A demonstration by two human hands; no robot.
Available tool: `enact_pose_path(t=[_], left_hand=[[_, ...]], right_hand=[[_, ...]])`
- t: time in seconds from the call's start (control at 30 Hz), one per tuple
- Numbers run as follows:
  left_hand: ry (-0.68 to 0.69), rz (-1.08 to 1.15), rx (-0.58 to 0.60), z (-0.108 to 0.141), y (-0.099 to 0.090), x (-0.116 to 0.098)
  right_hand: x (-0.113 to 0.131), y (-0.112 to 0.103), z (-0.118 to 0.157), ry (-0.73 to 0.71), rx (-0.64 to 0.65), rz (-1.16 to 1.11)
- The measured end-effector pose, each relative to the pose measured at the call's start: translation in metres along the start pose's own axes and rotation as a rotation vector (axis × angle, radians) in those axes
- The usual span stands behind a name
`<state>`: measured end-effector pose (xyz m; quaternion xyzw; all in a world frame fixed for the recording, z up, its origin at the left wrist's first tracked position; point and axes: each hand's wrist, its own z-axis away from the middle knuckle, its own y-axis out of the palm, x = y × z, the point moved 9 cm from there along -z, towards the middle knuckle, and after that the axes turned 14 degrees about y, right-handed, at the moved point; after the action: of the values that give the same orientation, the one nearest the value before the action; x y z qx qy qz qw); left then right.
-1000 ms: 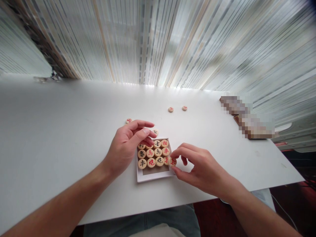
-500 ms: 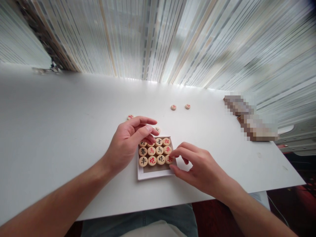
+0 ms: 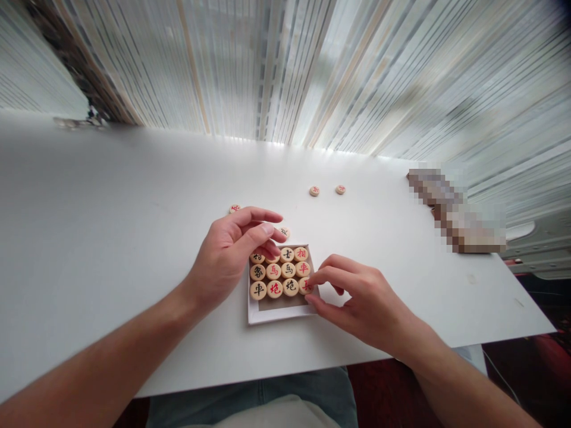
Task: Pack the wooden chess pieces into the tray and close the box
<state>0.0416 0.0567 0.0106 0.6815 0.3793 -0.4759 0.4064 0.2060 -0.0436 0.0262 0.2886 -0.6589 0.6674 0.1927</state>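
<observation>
A shallow white box holds several round wooden Chinese chess pieces in rows, with red or black characters. At the front row's right end lies a red-marked chess piece. The thumb and index finger of my right hand are spread at its right edge, seeming to touch it. My left hand hovers over the box's back left part, fingers loosely stretched and nothing visible in them. It hides parts of the back-row pieces. Just behind the box a black-marked chess piece sits close to the left fingertips.
On the white table a red-marked piece lies beyond my left hand. Two more, a left one and a right one, lie farther back. Blurred-out brownish objects are at the right. A striped curtain hangs behind.
My right index finger has drawn back slightly from the red-marked piece in the front row. My left hand stays almost still; the view shifts a little.
</observation>
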Motion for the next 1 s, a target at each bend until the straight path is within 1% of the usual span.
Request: enact_pose_path(t=[0.1, 0.2, 0.23, 0.3, 0.4, 0.43, 0.5, 0.57, 0.67, 0.77, 0.87, 0.93, 1.0], left_hand=[[0.007, 0.014, -0.007, -0.001, -0.002, -0.001], [0.013, 0.045, -0.029, -0.004, -0.008, -0.005], [0.019, 0.049, -0.043, -0.006, -0.011, -0.006], [0.045, 0.043, -0.08, -0.009, -0.018, -0.011], [0.095, 0.044, -0.127, -0.015, -0.027, -0.021], [0.109, 0.049, -0.137, -0.017, -0.03, -0.024], [0.141, 0.062, -0.153, -0.021, -0.035, -0.03], [0.172, 0.065, -0.176, -0.023, -0.042, -0.037], [0.192, 0.043, -0.22, -0.027, -0.055, -0.043], [0.207, -0.084, -0.235, -0.032, -0.065, -0.047], [0.206, -0.264, -0.187, -0.039, -0.064, -0.045], [0.198, -0.383, -0.128, -0.043, -0.06, -0.039], [0.219, -0.539, -0.072, -0.046, -0.056, -0.034]], right_hand=[[0.006, -0.011, -0.001, -0.024, -0.041, -0.016], [0.01, -0.03, -0.012, -0.044, -0.111, -0.015], [0.01, -0.038, -0.019, -0.039, -0.136, -0.023], [0.004, -0.051, -0.04, 0.015, -0.173, -0.087], [-0.009, -0.06, -0.079, 0.102, -0.162, -0.309], [-0.014, -0.062, -0.091, 0.119, -0.189, -0.38], [-0.027, -0.06, -0.112, 0.181, -0.239, -0.454], [-0.036, -0.052, -0.125, 0.188, -0.264, -0.482], [-0.052, -0.036, -0.131, 0.18, -0.269, -0.498], [-0.065, -0.025, -0.129, 0.163, -0.265, -0.488], [-0.073, -0.019, -0.127, 0.145, -0.255, -0.47], [-0.074, -0.015, -0.126, 0.129, -0.238, -0.456], [-0.072, -0.011, -0.126, 0.11, -0.218, -0.442]])
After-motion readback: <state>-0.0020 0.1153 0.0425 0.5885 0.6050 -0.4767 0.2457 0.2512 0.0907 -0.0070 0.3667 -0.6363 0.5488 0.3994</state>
